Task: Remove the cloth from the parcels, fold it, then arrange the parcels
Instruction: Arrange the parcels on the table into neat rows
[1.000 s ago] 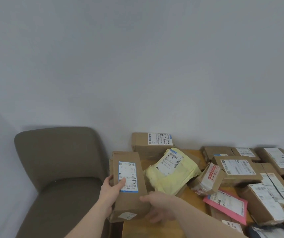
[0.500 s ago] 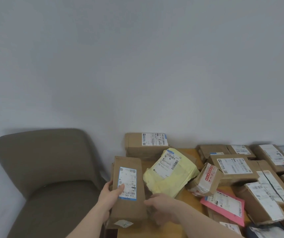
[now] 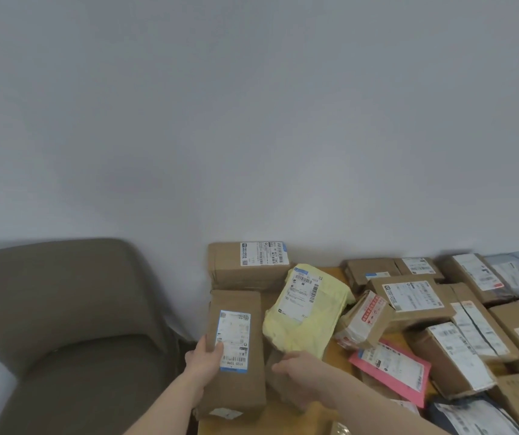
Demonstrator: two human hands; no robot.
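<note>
At the table's left edge, 7 o'clock of the pile: that's where we're working.
Left hand (image 3: 203, 361): gripping the tall brown parcel (image 3: 236, 353) on its left side, thumb over the label's lower corner, fingers wrapped behind. We read it as squaring the parcel to the edge.
Right hand (image 3: 295, 376): just at 3 o'clock of that parcel, knuckles up, fingers curled down onto a low brown parcel (image 3: 275, 370) tucked under the yellow one. Can't tell if they clamp it or only press.
Yellow mailer (image 3: 305, 312): soft bag, slumped at 1 o'clock of our hands, leaning on neighbours, so likely next to be straightened.
Back box (image 3: 247, 265): at 12 o'clock, flush to the wall, label up.
Pink mailer (image 3: 391, 370): flat at 3 o'clock; tilted small box (image 3: 366, 318) above it, propped on one edge.
Cloth: not in view, parcels all bare, so we judge we're in the arranging step.
Surface: wooden table (image 3: 283, 417), mostly covered; brown boxes crowd 2 to 4 o'clock.
Room: plain grey wall (image 3: 251, 120); olive chair (image 3: 63, 324) at 9 o'clock, beside the table.
</note>
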